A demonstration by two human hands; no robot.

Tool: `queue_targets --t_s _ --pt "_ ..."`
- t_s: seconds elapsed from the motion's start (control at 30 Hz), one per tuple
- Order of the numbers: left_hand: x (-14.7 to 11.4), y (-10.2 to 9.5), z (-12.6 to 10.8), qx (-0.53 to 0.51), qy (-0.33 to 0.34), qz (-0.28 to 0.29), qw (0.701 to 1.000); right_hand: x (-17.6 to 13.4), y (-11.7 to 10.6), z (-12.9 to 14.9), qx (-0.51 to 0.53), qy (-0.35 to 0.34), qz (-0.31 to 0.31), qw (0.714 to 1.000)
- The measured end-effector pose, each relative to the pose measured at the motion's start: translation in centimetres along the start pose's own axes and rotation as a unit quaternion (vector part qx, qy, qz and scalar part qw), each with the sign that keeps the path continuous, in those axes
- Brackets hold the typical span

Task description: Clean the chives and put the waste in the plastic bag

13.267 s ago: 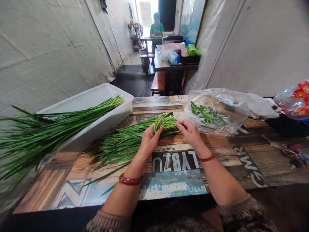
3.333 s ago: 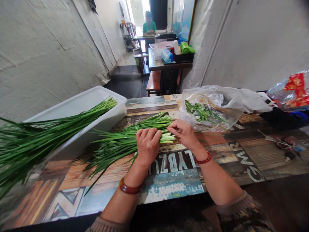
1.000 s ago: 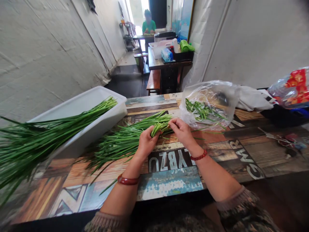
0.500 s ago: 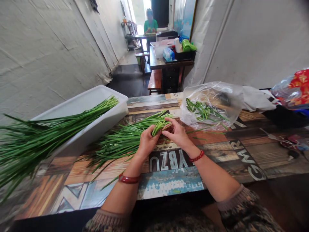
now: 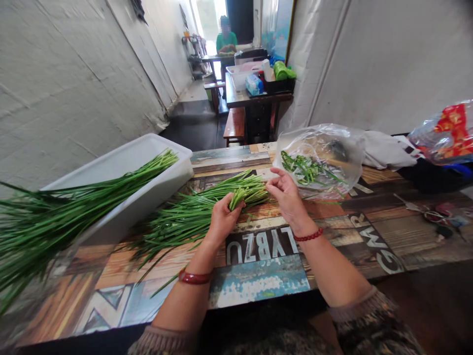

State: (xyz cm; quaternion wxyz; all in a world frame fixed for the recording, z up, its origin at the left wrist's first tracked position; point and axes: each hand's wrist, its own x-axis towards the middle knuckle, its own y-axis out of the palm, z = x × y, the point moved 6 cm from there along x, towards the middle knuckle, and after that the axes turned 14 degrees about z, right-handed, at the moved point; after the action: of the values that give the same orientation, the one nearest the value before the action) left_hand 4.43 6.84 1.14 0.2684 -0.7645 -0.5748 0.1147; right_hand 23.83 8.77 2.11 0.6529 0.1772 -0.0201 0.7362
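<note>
the left hand (image 5: 221,219) is closed around a small bunch of garlic chives (image 5: 236,197), gripping it near the cut ends, which stick up just above the thumb and fingers. the long leaves of that bunch trail away to the left of the hand and merge into the loose pile of chives (image 5: 185,217) lying on the table (image 5: 258,281), so where one ends and the other begins cannot be told.

the right hand (image 5: 286,195) sits just to the right of the bunch's cut ends, close to them but not clearly touching. its fingers are loosely curled with the thumb and forefinger apart, and nothing can be seen held in it. more cut ends of the pile lie between the two hands, just beyond the left fingertips.

right behind the right hand, on the far side, lies a clear plastic bag (image 5: 325,153) with green trimmings (image 5: 305,170) inside. well to the left of the left hand stands a white plastic tub (image 5: 148,162) with another long bundle of chives (image 5: 74,207) laid across it, leaves hanging out over its near end.

each wrist wears a red bracelet (image 5: 194,277).
</note>
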Motion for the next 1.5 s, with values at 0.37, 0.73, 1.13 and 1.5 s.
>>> queue_targets --t_s 0.37,0.73,1.13,1.5 --pt "0.2 -0.1 -0.7 0.032 0.007 0.010 0.999 -0.2 0.3 1.8 -0.258 -0.053 0.066 0.962" --pt "0.9 -0.6 -0.1 0.099 0.026 0.024 0.994 0.7 -3.9 3.0 -0.143 -0.072 -0.131 0.978" --pt "1.1 -0.6 0.2 0.111 0.037 0.028 0.993 4.4 -14.0 6.3 -0.598 0.021 -0.073 0.798" --pt "1.0 -0.6 -0.1 0.121 0.031 0.026 0.992 3.9 -18.1 6.1 -0.623 0.059 -0.113 0.772"
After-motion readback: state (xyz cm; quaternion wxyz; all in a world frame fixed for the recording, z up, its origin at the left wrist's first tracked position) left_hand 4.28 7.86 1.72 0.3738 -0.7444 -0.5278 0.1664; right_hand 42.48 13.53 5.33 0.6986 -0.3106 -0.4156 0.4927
